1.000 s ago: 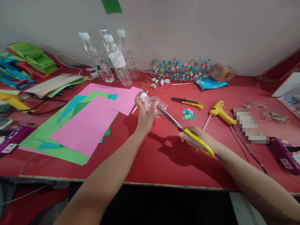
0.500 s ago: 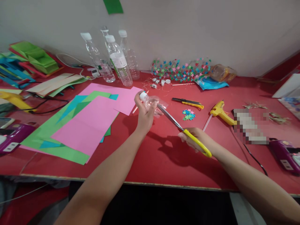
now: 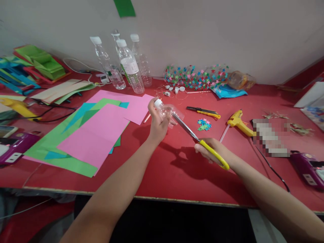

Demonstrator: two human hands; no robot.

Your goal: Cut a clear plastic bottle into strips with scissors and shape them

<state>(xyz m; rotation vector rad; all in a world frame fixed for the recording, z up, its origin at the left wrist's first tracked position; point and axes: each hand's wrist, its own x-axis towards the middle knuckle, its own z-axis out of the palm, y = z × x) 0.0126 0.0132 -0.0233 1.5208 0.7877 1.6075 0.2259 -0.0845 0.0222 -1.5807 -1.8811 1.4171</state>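
My left hand (image 3: 159,123) is wrapped round the cut-off top of a clear plastic bottle (image 3: 178,113), its white cap pointing up and to the left. In my right hand (image 3: 209,150) is a pair of scissors (image 3: 188,131) with yellow handles. The blades reach up and left to the bottle top's rim, beside my left fingertips, and look nearly closed. Whether plastic lies between them I cannot tell. Both hands are above the red table (image 3: 162,179). A small pile of star stickers (image 3: 204,125) lies just beyond the scissors.
Pink paper (image 3: 95,135) and green sheets cover the table's left. Several bottles (image 3: 131,67) stand by the wall, beside a star-covered clear bottle (image 3: 194,77). A box cutter (image 3: 204,112) and a yellow glue gun (image 3: 240,124) lie to the right. Purple power strips (image 3: 307,170) sit at both sides.
My left hand and the bottle top have shifted slightly right and tilted a little. The scissors stay at the rim, almost unmoved. The whole view has shifted slightly.
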